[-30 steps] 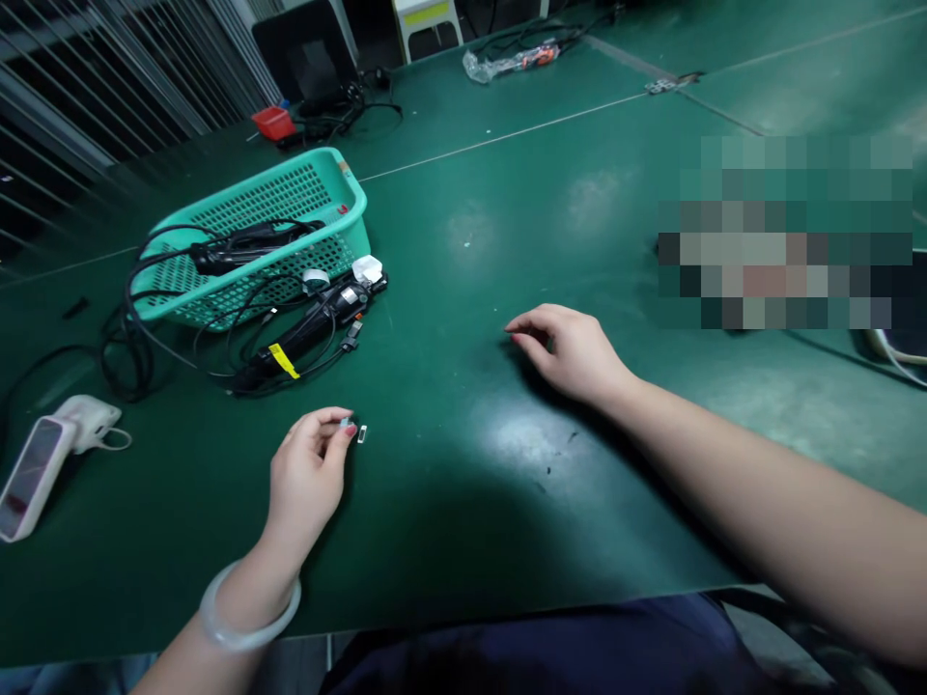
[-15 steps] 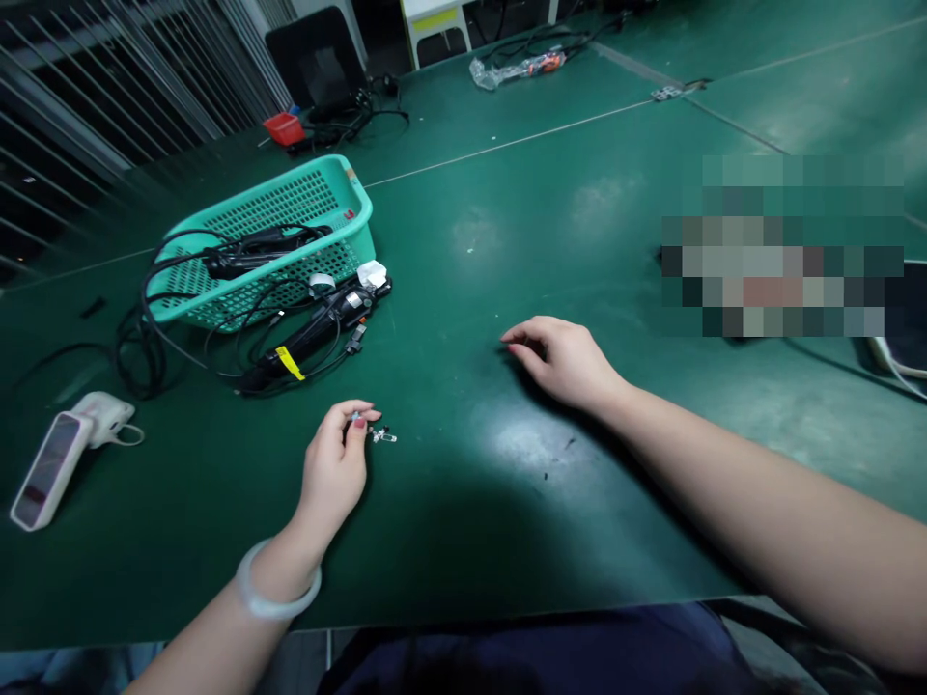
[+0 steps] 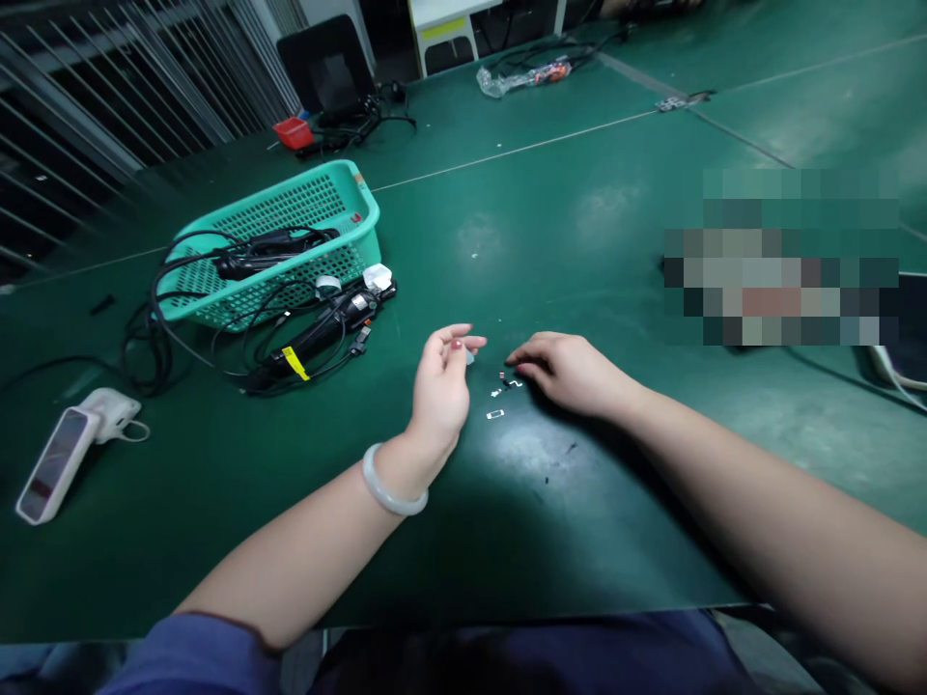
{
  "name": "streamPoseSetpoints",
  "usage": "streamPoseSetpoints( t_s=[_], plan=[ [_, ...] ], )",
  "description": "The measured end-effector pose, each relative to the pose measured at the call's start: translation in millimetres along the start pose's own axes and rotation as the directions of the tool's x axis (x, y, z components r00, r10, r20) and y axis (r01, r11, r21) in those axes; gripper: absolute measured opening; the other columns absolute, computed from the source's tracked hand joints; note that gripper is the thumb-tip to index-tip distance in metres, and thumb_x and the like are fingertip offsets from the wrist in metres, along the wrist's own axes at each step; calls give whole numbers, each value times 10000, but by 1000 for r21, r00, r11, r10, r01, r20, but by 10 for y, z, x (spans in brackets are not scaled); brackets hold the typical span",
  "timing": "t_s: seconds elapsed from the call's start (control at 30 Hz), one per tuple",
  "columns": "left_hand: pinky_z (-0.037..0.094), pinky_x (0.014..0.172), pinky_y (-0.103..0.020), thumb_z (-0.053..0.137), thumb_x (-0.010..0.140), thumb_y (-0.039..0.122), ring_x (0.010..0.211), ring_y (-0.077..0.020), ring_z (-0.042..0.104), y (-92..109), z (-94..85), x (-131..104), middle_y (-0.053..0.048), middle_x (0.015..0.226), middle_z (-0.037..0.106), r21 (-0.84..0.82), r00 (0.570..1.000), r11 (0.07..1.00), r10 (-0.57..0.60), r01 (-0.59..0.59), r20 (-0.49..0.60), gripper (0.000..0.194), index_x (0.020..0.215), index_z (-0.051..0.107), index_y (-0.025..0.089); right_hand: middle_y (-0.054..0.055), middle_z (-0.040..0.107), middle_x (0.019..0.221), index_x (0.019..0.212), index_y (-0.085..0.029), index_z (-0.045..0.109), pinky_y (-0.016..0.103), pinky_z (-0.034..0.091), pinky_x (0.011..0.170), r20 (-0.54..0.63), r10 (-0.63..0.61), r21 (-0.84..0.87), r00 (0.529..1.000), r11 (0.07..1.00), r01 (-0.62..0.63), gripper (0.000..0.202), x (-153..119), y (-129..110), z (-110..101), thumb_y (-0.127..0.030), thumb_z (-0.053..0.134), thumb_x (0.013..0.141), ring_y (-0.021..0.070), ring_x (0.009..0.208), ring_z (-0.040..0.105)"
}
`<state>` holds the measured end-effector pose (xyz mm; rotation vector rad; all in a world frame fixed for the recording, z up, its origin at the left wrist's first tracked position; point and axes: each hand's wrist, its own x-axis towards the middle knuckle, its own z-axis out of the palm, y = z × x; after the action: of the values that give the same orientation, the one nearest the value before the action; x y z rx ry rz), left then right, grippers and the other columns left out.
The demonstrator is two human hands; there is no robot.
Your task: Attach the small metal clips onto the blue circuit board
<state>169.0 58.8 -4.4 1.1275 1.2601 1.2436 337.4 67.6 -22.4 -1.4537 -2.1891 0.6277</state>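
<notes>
My left hand [image 3: 441,381], with a pale bracelet [image 3: 395,483] on the wrist, is over the middle of the table. Its thumb and fingers are close together around a small pale-blue piece [image 3: 470,357], mostly hidden by the fingers. Several tiny parts lie on the green table between my hands: a white rectangular frame [image 3: 494,414], a small white bit [image 3: 496,393] and a thin white bent strip [image 3: 515,384]. Just right of them rests my right hand [image 3: 572,372], fingers loosely curled, thumb a little apart from the index finger, nothing visible in it.
At left stands a turquoise basket [image 3: 271,208] with black cabled tools. A black corded tool [image 3: 325,333] with a yellow tag lies before it. A white-cased device [image 3: 54,463] is at far left. Two dark specks [image 3: 571,448] lie near my right forearm. A blurred patch covers the right side.
My left hand has moved right and away from me, close to my right hand. Small parts that were at its fingertips now lie on the table. The right hand has barely moved.
</notes>
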Motion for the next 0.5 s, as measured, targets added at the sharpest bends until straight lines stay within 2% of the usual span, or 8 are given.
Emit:
streamPoseSetpoints(
  t_s=[0.13,0.23,0.37,0.5],
  plan=[
    [400,668,-221,416,923,206,761,-81,572,22,-132,-88,-58,1003,682,-93,988,984,-152,150,-16,164,973,567,167,73,698,936,1036,-170,699,311,498,788,72,-12,-1,997,1000,12,231,-25,-36,-31,-241,634,826,193,856,640],
    [408,651,-213,427,921,203,766,-80,587,-44,-131,-130,-71,1015,677,-176,974,959,-224,224,16,160,934,577,152,60,688,887,990,-176,712,298,490,750,97,-36,-7,995,999,37,200,-40,-85,-4,-234,666,804,183,811,631],
    [455,750,-235,453,907,182,805,-84,615,-171,-118,-105,-73,1048,666,-171,978,964,-196,205,72,174,937,620,144,60,704,907,947,-173,719,297,479,797,87,-63,-12,994,998,64,174,-44,-118,48,-135,593,833,175,836,640],
    [476,850,-273,490,877,150,863,-102,635,-238,-160,-77,-67,1059,669,-169,977,969,-154,178,145,203,1004,647,161,56,719,900,918,-170,719,297,480,796,45,-70,10,997,998,70,173,-57,-117,48,-138,570,838,175,836,648]
  ],
)
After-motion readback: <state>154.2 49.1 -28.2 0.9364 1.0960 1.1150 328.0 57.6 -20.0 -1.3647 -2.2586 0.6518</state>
